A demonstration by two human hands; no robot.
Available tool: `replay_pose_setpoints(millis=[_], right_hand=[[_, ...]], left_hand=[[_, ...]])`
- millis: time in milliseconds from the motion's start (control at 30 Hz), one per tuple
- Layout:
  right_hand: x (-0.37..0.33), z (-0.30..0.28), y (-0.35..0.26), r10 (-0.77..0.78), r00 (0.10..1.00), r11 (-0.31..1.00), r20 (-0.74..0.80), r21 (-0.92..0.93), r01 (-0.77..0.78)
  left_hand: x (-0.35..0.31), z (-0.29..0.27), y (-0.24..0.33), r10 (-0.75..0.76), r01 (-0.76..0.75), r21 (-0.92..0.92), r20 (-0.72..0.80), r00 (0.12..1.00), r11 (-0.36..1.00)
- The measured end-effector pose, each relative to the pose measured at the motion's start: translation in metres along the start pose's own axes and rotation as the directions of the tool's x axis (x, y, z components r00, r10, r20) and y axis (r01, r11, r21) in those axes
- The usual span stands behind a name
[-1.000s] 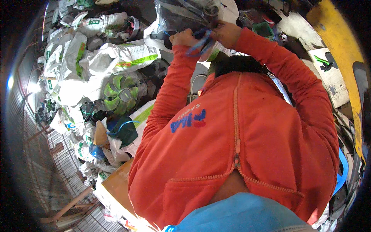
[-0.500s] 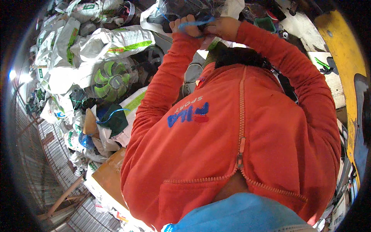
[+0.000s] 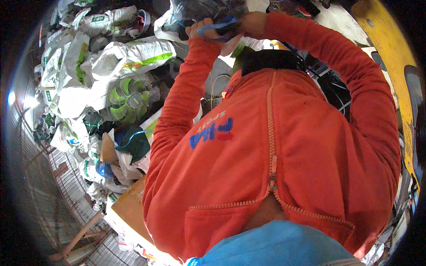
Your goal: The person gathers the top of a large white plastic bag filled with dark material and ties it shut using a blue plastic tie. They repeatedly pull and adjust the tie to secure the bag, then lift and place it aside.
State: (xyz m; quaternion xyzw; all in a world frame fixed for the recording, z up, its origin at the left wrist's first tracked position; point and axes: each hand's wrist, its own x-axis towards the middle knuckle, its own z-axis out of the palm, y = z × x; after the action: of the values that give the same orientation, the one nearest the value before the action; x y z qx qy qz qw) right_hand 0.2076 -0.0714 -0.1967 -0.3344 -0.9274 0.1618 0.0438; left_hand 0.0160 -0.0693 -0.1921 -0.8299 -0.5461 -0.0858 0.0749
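Both hands are at the far edge of the view, over a white sack [image 3: 165,27] with dark clear-plastic stuff in its mouth. My left hand [image 3: 203,29] is closed on a blue plastic string [image 3: 218,25], which runs across its fingers toward the other hand. My right hand [image 3: 253,24] is closed at the string's right end; its fingertips are partly hidden, but it appears to pinch the string. Both forearms, in red sleeves, reach forward around my body.
On the left, white sacks [image 3: 148,54] are piled around a fan with green blades [image 3: 128,99]. A cardboard box [image 3: 131,199] lies nearer. Along the right runs a worn yellow panel [image 3: 384,33]. A dark wire rack [image 3: 333,88] stands inside my right arm.
My right hand has drawn slightly away from my left and farther off, with the blue string between them. The whole view has shifted a little.
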Motion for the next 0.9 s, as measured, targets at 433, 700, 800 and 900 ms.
replay_pose_setpoints(millis=[433,700,800,900], right_hand=[[-0.004,-0.008,0.009,-0.051,0.939,0.944,-0.341,0.289,0.156],[0.008,-0.008,-0.002,-0.116,0.972,0.993,0.202,0.001,0.119],[0.003,-0.003,0.004,-0.310,0.950,0.948,0.038,-0.062,0.312],[-0.001,0.005,0.003,-0.337,0.930,0.931,-0.147,-0.199,0.306]], left_hand=[[-0.004,-0.017,0.012,0.024,-0.022,0.085,-0.021,0.999,0.996],[-0.005,-0.016,0.010,0.028,-0.026,0.105,-0.020,0.999,0.994],[-0.002,-0.019,0.011,0.004,-0.005,0.080,0.010,1.000,0.997],[0.001,-0.022,0.011,-0.011,0.005,0.095,0.070,0.997,0.996]])
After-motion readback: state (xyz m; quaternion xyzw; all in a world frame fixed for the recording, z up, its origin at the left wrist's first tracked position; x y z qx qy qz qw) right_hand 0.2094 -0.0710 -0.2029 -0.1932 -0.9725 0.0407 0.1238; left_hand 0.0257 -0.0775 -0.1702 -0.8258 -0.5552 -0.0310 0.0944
